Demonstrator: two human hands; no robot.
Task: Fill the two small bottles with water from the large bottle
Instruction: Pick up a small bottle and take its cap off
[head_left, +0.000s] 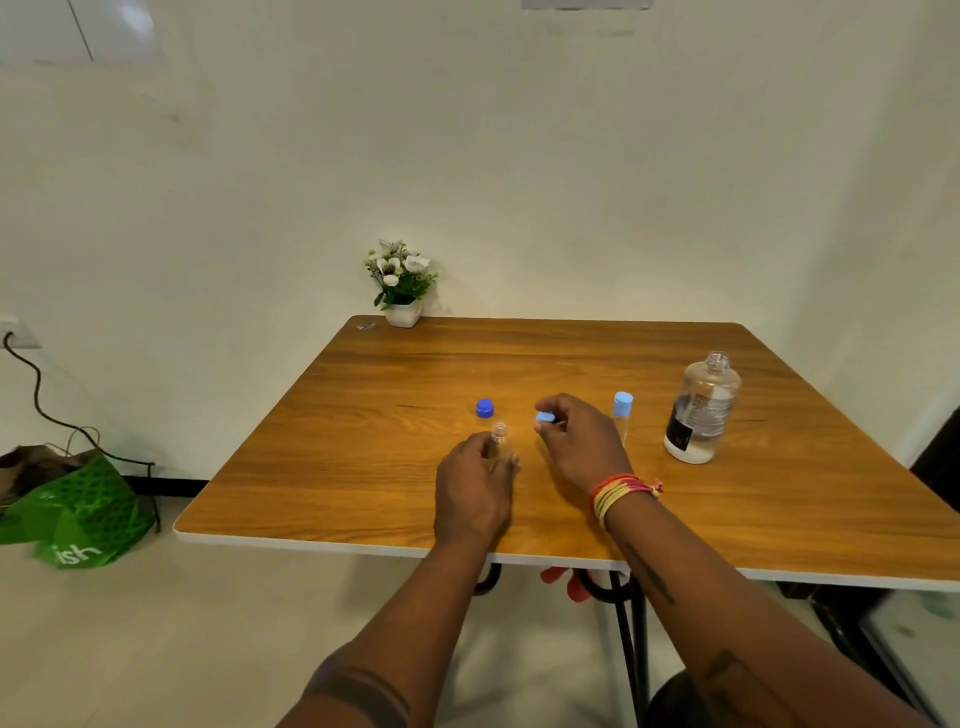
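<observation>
One wooden table (571, 364) carries three bottles and three caps in all. Large bottle (702, 408), count one: clear, upright, uncapped, standing near the right edge of the table, with a dark label and a layer of clear liquid low in its body. Small bottles, count two. The first small bottle (499, 435) stands upright and open-mouthed toward the middle of the table, nearer the front edge than the back; the left hand (474, 493) grips its lower body, fingers curled round it, so only the neck and rim show above the hand. The second small bottle (623, 420) stands upright between the right hand and the large bottle, apart from both, and wears one light blue cap on its top. The right hand (582, 441) pinches a second light blue cap (545, 417) between thumb and fingertips, held beside and slightly above the open mouth of the first small bottle, not touching it. One dark blue cap (484, 408) lies on the table just behind the first small bottle. The right wrist bears one band of red and yellow threads (621, 493). One white pot of flowers (402, 283) sits at the back left corner. On the floor left of the table lies one green bag (78, 514).
</observation>
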